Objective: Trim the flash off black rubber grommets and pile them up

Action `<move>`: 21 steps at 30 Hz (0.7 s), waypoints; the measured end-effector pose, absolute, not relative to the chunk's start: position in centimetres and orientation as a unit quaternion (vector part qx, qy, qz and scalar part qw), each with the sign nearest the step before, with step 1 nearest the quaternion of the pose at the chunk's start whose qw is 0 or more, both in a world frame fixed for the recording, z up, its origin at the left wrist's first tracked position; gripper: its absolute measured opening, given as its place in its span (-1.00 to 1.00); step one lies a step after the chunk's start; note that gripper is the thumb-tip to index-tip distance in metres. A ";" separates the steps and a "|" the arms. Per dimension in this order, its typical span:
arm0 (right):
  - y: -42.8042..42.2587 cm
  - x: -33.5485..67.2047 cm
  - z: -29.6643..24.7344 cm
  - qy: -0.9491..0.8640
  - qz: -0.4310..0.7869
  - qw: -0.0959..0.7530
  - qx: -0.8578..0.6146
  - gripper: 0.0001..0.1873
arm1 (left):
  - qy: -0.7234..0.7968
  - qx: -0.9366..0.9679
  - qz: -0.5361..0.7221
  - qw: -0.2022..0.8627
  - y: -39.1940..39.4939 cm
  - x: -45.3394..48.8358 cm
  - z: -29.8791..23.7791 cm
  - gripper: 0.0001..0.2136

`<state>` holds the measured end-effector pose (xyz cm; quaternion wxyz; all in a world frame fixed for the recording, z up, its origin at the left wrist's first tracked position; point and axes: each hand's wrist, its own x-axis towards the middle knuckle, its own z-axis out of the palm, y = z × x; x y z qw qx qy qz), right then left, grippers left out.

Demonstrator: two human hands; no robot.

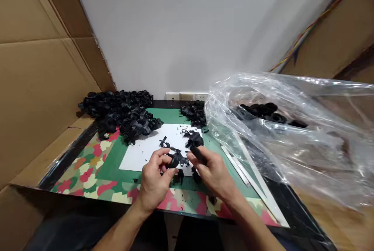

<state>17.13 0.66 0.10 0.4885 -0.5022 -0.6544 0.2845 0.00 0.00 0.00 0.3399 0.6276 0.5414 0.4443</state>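
Note:
My left hand (155, 177) is closed on a small black ribbed piece (173, 162), pinched between thumb and fingers above a white sheet (134, 156). A little to the right, my right hand (215, 171) is wrapped round a dark, stick-shaped object (198, 154); its kind I cannot make out. The two hands are apart. Black scraps (181, 158) lie on the sheet between and beyond them, with a larger black piece (195, 139) just past my right hand.
A heap of black ribbed pieces (117, 112) stands at the back left, and a smaller black pile (194, 112) at the back. On the right, a clear plastic bag (230, 126) holds black round parts (263, 110). White strips (251, 177) lie on the green mat (109, 169). Cardboard (35, 87) walls the left.

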 end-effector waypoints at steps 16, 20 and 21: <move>0.3 15.4 0.1 -0.707 0.266 0.447 -0.479 -0.77 | 0.513 0.687 0.450 0.247 0.0 -0.3 -0.7 -0.63; 0.2 14.8 0.7 -0.746 0.213 0.335 -0.534 -0.87 | 0.502 0.718 0.447 0.178 -0.1 -0.3 -0.8 -0.60; 0.2 14.5 0.8 -0.754 0.193 0.302 -0.550 -0.88 | 0.499 0.723 0.447 0.168 -0.1 -0.3 -0.9 -0.60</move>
